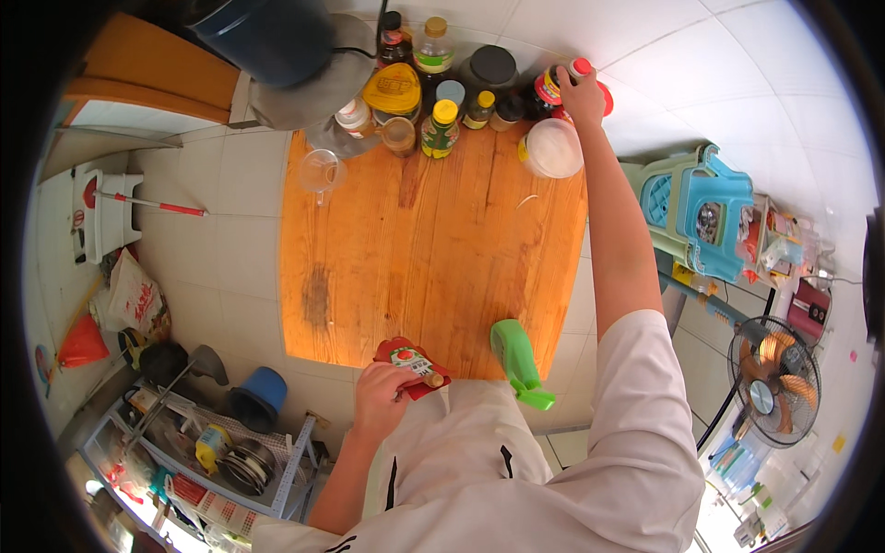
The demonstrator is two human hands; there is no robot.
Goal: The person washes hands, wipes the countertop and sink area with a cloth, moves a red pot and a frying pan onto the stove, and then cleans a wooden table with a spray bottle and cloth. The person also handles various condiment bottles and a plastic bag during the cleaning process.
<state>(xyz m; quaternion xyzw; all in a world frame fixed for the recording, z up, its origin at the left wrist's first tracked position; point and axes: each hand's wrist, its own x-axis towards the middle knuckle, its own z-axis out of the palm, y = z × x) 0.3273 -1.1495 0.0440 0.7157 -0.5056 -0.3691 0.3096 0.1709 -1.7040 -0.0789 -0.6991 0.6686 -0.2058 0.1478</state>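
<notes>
My left hand [380, 404] grips a red sauce pouch [408, 355] with a tan screw cap, at the table's near edge. My right arm stretches to the far right corner, where my right hand [583, 100] holds the neck of a dark sauce bottle [546, 90] with a red cap and a red-and-yellow label. Below that hand stands a round tub [553, 148] with a whitish lid. A green spray bottle [515, 352] lies at the near edge, right of the pouch, its nozzle jutting past the wood.
Several bottles and jars, including a yellow-capped bottle [440, 129], line the far edge of the wooden table [429, 256]. A clear cup [322, 171] stands at far left. Plastic stools [712, 207] and a fan [774, 380] are on the right, a metal rack [283, 477] at lower left.
</notes>
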